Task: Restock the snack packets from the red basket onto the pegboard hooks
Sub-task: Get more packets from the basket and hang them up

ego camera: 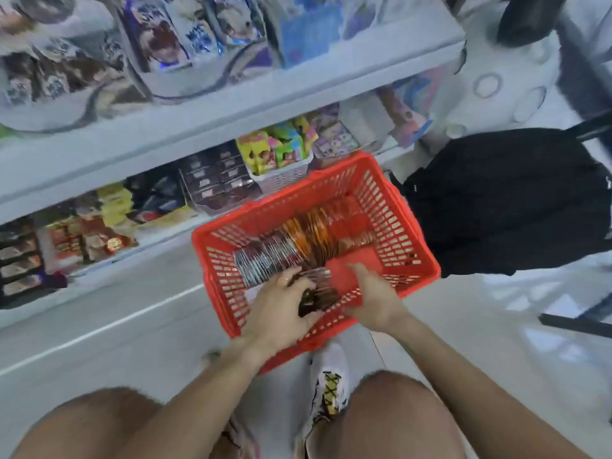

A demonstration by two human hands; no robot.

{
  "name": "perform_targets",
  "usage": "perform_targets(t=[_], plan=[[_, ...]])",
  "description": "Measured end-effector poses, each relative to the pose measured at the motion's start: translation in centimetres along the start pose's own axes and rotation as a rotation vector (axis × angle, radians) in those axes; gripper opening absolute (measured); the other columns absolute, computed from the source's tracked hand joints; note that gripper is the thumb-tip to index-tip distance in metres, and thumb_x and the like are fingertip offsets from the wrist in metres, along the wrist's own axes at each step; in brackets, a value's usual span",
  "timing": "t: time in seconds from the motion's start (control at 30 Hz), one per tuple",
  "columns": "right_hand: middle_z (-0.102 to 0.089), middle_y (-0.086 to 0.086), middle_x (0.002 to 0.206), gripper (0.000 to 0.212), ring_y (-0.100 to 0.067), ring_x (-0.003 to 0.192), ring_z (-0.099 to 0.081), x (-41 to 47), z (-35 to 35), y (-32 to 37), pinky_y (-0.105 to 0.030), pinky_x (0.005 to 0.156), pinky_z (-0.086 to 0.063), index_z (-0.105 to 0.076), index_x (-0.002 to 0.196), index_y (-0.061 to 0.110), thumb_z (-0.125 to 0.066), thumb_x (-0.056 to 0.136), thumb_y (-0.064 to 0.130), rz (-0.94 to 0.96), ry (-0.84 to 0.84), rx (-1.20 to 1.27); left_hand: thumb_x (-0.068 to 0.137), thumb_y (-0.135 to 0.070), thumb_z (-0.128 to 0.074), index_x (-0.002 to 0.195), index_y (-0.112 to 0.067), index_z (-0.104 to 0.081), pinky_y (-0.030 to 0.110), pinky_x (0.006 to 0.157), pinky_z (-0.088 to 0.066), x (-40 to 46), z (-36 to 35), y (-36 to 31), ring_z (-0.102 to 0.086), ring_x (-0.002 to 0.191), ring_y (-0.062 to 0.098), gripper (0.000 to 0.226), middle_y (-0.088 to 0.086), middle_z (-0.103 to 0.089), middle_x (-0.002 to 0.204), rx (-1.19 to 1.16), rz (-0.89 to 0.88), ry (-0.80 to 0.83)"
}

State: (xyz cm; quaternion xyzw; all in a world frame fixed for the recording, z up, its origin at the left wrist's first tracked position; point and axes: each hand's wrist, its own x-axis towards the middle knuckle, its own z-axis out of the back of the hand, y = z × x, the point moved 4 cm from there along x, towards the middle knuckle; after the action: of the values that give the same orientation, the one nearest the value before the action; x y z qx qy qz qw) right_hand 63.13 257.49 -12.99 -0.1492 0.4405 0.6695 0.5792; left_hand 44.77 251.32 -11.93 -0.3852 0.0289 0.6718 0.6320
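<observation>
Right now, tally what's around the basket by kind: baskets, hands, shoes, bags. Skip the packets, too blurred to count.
Red basket: 1
White basket: 1
Hands: 2, left hand and right hand
Shoe: 1 clearly seen
Black bag: 1
Total: 6

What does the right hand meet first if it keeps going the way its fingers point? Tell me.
Probably the bare red floor of the basket, then the orange packets beyond. The right hand points up and left into the basket; depth is unclear.
</observation>
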Motion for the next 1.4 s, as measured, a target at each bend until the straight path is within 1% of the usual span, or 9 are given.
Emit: perform_targets(t=[0.2,0.3,0.4,0.6,0.73,0.9,0.97,1.17,1.4], plan=[[-0.030,-0.018,0.163,0.129,-0.036,0.150,-0.035,8.8,-4.5,-4.2,-0.033,0.118,-0.035,0.005,0.165,0.024,-0.088,0.076,0.017,0.052,0.183,-0.202,0.088,-0.066,-0.062,0.146,-0.024,-0.056,0.046,0.127,-0.022,7.8,-7.2,1.9,-0.021,0.155,0.033,0.071,0.009,-0.019,0.172,0.314,-0.186,0.014],[-0.033,-0.014,0.163,0.121,-0.030,0.148,-0.037,10.4,-5.1,-3.8,-0.031,0.116,-0.037,0.000,0.166,0.024,-0.087,0.081,0.022,0.135,0.220,-0.275,0.091,-0.067,-0.050,0.136,-0.018,-0.064,0.045,0.120,-0.028,9.0,-9.0,2.5,-0.035,0.143,0.033,0.068,0.011,-0.037,0.158,0.394,-0.168,-0.013],[-0.047,-0.011,0.156,0.103,-0.027,0.140,-0.048,11.3,-5.3,-3.6,-0.026,0.105,-0.041,-0.018,0.164,0.019,-0.083,0.084,0.018,0.158,0.199,-0.337,0.096,-0.040,-0.057,0.125,-0.016,-0.071,0.041,0.109,-0.035,9.7,-9.7,2.5,-0.047,0.131,0.030,0.039,0.005,-0.049,0.142,0.353,-0.161,-0.094],[-0.059,-0.003,0.142,0.093,-0.022,0.124,-0.059,11.8,-5.3,-4.5,-0.022,0.082,-0.045,-0.036,0.158,0.026,-0.085,0.079,0.016,0.135,0.187,-0.366,0.098,-0.015,-0.058,0.104,-0.010,-0.075,0.033,0.083,-0.044,10.4,-9.7,2.5,-0.062,0.102,0.025,0.019,-0.001,-0.060,0.106,0.180,-0.206,-0.216],[-0.050,0.003,0.151,0.116,-0.020,0.131,-0.054,11.7,-3.5,-5.3,-0.033,0.104,-0.052,-0.029,0.159,0.035,-0.095,0.064,0.038,0.128,0.186,-0.225,0.099,-0.016,-0.066,0.082,-0.008,-0.074,0.028,0.069,-0.044,10.7,-8.1,3.6,-0.062,0.078,0.017,0.021,-0.004,-0.060,0.089,0.023,-0.197,-0.267],[-0.039,0.017,0.159,0.125,-0.010,0.147,-0.036,10.5,-0.3,-3.8,-0.041,0.123,-0.034,-0.023,0.158,0.048,-0.095,0.057,0.057,0.243,0.264,0.029,0.094,-0.026,-0.078,0.068,-0.017,-0.067,0.027,0.070,-0.047,10.2,-2.8,4.4,-0.063,0.077,0.012,0.030,-0.006,-0.068,0.082,-0.220,-0.184,-0.270],[-0.052,0.019,0.150,0.114,-0.008,0.139,-0.048,10.2,0.5,-2.6,-0.041,0.119,-0.039,-0.027,0.154,0.051,-0.096,0.063,0.049,0.296,0.323,0.133,0.091,-0.031,-0.082,0.074,-0.020,-0.076,0.024,0.067,-0.045,9.9,0.3,4.7,-0.062,0.073,0.008,0.021,-0.008,-0.074,0.084,-0.350,-0.171,-0.317],[-0.063,0.007,0.142,0.105,-0.014,0.128,-0.063,10.9,1.3,1.0,-0.036,0.106,-0.052,-0.024,0.156,0.038,-0.089,0.075,0.022,0.376,0.396,0.406,0.087,-0.025,-0.087,0.081,-0.017,-0.083,0.051,0.084,-0.058,10.7,4.8,6.7,-0.075,0.082,0.022,0.011,0.003,-0.081,0.085,-0.603,-0.135,-0.284],[-0.073,0.009,0.127,0.071,-0.015,0.119,-0.069,10.5,1.7,2.9,-0.029,0.093,-0.057,-0.051,0.136,0.033,-0.085,0.076,0.013,0.347,0.438,0.536,0.087,-0.016,-0.085,0.088,-0.013,-0.083,0.017,0.077,-0.051,10.8,5.9,7.2,-0.072,0.082,0.005,0.004,0.000,-0.081,0.088,-0.856,-0.111,-0.148]])
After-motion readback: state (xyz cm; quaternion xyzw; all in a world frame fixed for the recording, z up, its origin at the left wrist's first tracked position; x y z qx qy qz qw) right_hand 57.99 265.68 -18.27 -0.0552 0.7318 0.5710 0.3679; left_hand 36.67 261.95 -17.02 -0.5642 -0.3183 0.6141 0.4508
